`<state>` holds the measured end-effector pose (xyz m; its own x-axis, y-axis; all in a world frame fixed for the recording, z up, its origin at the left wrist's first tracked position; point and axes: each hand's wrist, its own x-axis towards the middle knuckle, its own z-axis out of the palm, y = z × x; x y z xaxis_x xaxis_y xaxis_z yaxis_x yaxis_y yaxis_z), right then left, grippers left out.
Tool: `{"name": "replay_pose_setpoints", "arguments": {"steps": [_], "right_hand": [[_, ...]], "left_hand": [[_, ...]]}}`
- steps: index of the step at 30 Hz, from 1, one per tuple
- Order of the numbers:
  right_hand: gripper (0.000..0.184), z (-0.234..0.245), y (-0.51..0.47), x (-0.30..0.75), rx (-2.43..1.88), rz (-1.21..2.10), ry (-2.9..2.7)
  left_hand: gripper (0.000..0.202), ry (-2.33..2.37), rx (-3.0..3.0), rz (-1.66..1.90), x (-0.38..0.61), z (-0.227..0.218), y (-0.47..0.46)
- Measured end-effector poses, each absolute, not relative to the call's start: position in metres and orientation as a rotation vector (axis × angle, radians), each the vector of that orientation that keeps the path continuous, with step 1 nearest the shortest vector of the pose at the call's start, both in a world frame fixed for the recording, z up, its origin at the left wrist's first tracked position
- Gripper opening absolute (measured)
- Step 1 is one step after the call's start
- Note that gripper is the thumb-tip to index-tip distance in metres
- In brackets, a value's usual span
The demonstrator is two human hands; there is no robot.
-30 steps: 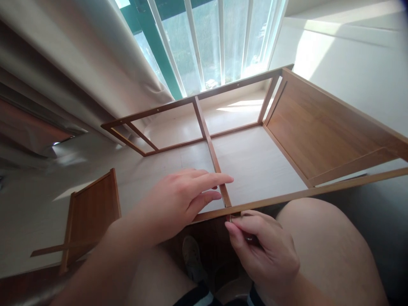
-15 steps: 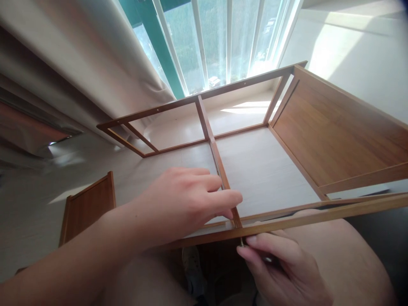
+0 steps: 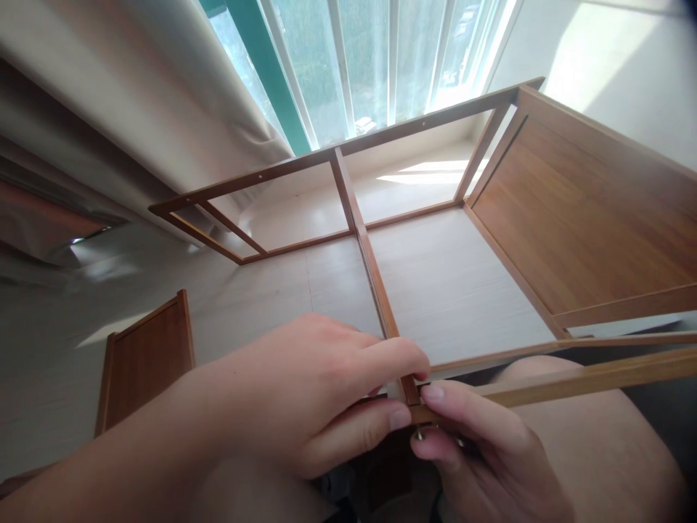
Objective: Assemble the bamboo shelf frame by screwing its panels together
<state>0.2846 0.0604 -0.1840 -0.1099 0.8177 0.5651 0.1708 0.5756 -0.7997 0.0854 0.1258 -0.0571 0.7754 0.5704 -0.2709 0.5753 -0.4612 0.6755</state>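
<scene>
A brown wooden frame (image 3: 373, 272) stands before me, with a crossbar running from the far side to the near rail (image 3: 593, 378). My left hand (image 3: 332, 392) is closed round the near end of that crossbar, its thumb against the near rail and its index finger over the bar. Just right of it, my right hand (image 3: 490, 439) pinches at the same joint. Its index finger rests on the rail, and its thumb presses a small metal screw (image 3: 419, 434) from below. Something else shiny shows in the right palm, too hidden to name.
A wooden panel (image 3: 593, 218) forms the frame's right end. Another smaller panel (image 3: 144, 363) is at the left on the pale floor (image 3: 261, 298). Behind are a beige curtain (image 3: 163, 80) and a barred window (image 3: 364, 65). My bare knee (image 3: 604, 443) is under the rail.
My left hand has slid down the crossbar toward the joint, and its thumb now lies on the near rail. My right index finger has moved up onto the rail. The view has shifted slightly.
</scene>
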Motion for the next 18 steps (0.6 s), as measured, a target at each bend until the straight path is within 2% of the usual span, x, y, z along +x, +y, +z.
{"name": "replay_pose_setpoints", "arguments": {"steps": [9, 18], "right_hand": [[0.049, -0.1772, 0.0631, 0.2823, -0.77, 0.81, -1.58], [0.047, -0.1794, 0.0629, 0.2809, -0.81, 0.751, -1.536]], "left_hand": [[0.031, 0.858, 2.163, 0.049, 0.0873, -0.0566, 0.1235], [0.026, 0.872, 2.183, 0.065, 0.0896, -0.0554, 0.1239]]}}
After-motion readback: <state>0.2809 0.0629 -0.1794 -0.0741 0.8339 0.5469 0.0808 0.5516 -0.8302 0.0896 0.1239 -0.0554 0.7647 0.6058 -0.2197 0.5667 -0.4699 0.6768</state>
